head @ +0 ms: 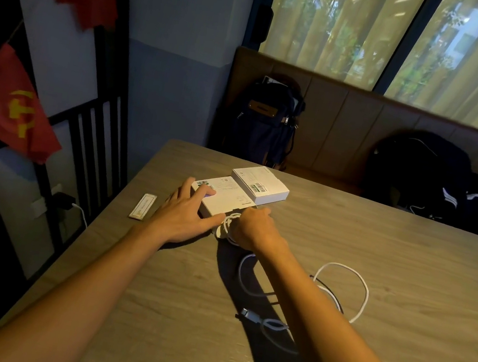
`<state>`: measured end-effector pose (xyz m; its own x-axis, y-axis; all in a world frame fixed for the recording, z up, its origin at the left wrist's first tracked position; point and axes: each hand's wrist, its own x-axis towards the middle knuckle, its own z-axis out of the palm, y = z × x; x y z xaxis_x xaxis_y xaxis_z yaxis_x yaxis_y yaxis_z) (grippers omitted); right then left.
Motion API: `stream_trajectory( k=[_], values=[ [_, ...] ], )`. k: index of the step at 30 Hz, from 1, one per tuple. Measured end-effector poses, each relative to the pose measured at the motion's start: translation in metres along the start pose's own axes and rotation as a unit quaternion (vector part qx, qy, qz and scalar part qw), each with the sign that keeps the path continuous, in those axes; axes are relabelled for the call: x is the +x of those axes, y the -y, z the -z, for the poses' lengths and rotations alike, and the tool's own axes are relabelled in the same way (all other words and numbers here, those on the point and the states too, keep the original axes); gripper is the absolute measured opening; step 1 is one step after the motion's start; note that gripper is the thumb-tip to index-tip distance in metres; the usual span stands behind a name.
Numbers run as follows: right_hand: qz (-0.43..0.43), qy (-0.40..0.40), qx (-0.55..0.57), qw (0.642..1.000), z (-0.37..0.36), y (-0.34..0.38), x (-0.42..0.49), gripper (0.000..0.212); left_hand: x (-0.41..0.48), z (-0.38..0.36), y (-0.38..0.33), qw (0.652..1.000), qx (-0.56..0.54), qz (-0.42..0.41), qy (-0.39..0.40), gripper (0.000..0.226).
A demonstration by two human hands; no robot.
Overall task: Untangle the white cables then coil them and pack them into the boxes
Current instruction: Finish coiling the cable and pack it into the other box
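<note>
My left hand (185,213) lies flat, fingers straight, on the near box (227,201). Just beside that box, a cable coil (227,223) is gripped in my curled right hand (250,227). The far box (262,185) sits behind. Loose cable (341,265) loops over the worktop (423,270) to the right.

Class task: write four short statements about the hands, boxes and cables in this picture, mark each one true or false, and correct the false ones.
1. A nearer box and a farther box, both white, lie on the table. True.
2. The left hand rests on the nearer box. True.
3. The right hand is empty. False: it grips a coiled cable beside the nearer box.
4. No cable lies loose on the table. False: a loose cable lies by the right forearm.
</note>
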<state>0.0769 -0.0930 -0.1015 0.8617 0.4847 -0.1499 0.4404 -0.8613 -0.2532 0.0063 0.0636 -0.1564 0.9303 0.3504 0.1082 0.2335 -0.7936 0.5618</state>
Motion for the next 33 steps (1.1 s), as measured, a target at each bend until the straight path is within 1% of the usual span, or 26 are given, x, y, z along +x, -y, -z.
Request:
stream_trajectory(
  k=[4,7,10,12,13,16,18,19,20,21,23,26,27,29,31,33],
  values=[
    [0.005,0.013,-0.006,1.0,0.003,-0.003,0.004,0.04,0.0,0.0,-0.005,1.0,0.005,0.006,-0.007,0.069],
    [-0.001,0.036,0.01,0.999,0.007,-0.001,0.005,0.038,-0.002,-0.002,-0.01,1.0,0.004,0.009,-0.018,0.068],
    [-0.001,0.034,0.062,0.997,0.014,-0.003,0.006,0.032,-0.003,-0.004,-0.018,0.999,0.001,0.022,-0.032,0.067],
    [-0.02,0.026,0.133,0.991,0.018,-0.009,0.01,0.021,-0.003,-0.006,-0.021,0.999,0.003,0.029,-0.04,0.066],
    [-0.039,0.023,0.182,0.982,0.019,-0.011,0.013,0.017,-0.003,-0.006,-0.022,0.999,0.003,0.03,-0.042,0.066],
    [-0.08,0.0,0.32,0.944,0.019,-0.02,0.017,0.016,-0.003,-0.007,-0.023,0.999,-0.001,0.033,-0.041,0.065],
    [-0.072,-0.017,0.406,0.911,0.014,-0.022,0.011,0.016,-0.004,-0.007,-0.023,0.998,-0.008,0.037,-0.042,0.065],
    [-0.062,-0.033,0.431,0.9,0.01,-0.021,0.008,0.018,-0.004,-0.008,-0.023,0.998,-0.011,0.038,-0.044,0.065],
    [-0.053,-0.056,0.435,0.897,0.005,-0.02,0.005,0.023,-0.004,-0.008,-0.023,0.998,-0.013,0.038,-0.045,0.066],
    [-0.044,-0.078,0.425,0.901,0.0,-0.019,0.004,0.027,-0.004,-0.008,-0.024,0.998,-0.015,0.039,-0.046,0.066],
    [-0.028,-0.098,0.397,0.912,-0.007,-0.015,0.003,0.026,-0.005,-0.008,-0.025,0.998,-0.014,0.043,-0.049,0.069],
    [-0.012,-0.049,0.375,0.926,-0.006,-0.015,0.005,0.017,-0.006,-0.006,-0.027,0.997,0.002,0.05,-0.056,0.073],
    [-0.003,-0.037,0.351,0.936,-0.004,-0.018,0.006,0.015,-0.007,-0.006,-0.027,0.997,0.004,0.05,-0.057,0.074],
    [0.022,-0.038,0.278,0.959,0.0,-0.023,0.006,0.011,-0.008,-0.007,-0.027,0.997,0.001,0.047,-0.057,0.073],
    [0.05,-0.055,0.199,0.977,0.0,-0.027,0.007,0.012,-0.008,-0.007,-0.027,0.998,0.0,0.047,-0.052,0.073],
    [0.072,-0.078,0.136,0.985,-0.003,-0.028,0.009,0.016,-0.008,-0.006,-0.028,0.998,-0.002,0.047,-0.05,0.072]
  ],
)
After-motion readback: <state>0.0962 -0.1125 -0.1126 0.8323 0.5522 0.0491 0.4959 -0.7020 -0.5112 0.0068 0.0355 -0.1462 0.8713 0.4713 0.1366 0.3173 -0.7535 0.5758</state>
